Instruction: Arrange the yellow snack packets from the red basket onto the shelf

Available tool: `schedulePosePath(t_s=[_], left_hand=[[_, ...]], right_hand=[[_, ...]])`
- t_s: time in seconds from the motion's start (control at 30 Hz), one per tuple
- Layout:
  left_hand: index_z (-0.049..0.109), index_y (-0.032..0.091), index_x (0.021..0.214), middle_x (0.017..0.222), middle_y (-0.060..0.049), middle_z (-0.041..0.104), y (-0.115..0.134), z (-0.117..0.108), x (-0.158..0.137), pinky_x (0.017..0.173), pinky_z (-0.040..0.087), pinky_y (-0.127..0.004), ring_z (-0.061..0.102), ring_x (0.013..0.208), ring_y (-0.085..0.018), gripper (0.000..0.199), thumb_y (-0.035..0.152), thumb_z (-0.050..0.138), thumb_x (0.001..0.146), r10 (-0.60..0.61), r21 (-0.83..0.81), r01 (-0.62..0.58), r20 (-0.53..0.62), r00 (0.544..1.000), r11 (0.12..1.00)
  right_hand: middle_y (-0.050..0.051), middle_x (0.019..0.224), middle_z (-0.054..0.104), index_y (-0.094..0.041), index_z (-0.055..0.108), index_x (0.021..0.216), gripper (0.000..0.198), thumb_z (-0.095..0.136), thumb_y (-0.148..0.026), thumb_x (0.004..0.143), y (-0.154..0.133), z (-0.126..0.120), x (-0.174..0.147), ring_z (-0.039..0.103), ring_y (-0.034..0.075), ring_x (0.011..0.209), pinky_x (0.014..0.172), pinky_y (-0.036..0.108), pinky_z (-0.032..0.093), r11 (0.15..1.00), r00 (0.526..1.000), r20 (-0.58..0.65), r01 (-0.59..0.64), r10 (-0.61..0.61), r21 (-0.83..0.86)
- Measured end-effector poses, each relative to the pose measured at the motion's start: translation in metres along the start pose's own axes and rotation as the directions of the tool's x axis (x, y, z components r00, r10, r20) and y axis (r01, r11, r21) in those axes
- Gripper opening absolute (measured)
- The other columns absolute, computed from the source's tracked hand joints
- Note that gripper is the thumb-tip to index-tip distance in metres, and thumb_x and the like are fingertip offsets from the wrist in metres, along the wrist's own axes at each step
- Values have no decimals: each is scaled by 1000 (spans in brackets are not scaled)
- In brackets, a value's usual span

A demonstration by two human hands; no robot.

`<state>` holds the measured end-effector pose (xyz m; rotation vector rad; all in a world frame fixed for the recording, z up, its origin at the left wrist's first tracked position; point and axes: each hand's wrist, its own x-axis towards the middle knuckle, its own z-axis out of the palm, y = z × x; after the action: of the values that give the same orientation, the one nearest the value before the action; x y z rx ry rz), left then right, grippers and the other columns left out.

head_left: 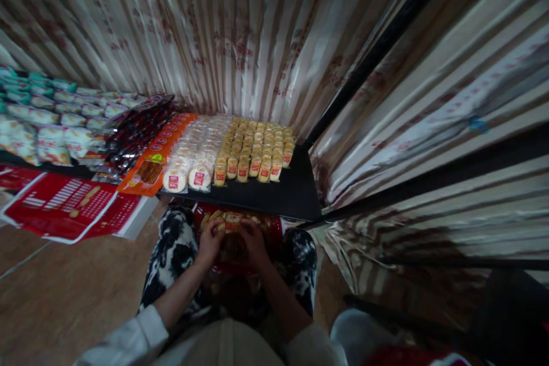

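Observation:
Between my knees is a red box with wrapped yellow snacks inside, under the front edge of the black shelf. My left hand is closed at the box's left part, on small yellow wrapped snacks. My right hand grips the same row from its right end. Dim light blurs the fingertips, and the exact number of packets held cannot be made out. On the shelf just ahead stand rows of matching yellow packets. Beside them are rows of clear-wrapped round white snacks.
An orange packet and dark shiny packets lie farther left on the black shelf, then white-and-teal bags. A red carton stands at left. Striped plastic sheeting hangs behind, with a dark post.

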<state>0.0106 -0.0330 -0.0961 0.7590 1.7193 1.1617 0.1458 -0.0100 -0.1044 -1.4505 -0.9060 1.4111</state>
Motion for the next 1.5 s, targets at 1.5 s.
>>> schedulePosePath(t_s=[1.5], left_hand=[[55,17,114,136,-12,46,109,181,-11,108,33,-38,47,122,-21,41,14,49,73,314,66,-351,314,896,934]], right_hand=[[7,98,67,-20,60,106,34,54,-32,75,-110,-109,125,63,19,87,84,36,50,910,865,-287,375,-412,-176]])
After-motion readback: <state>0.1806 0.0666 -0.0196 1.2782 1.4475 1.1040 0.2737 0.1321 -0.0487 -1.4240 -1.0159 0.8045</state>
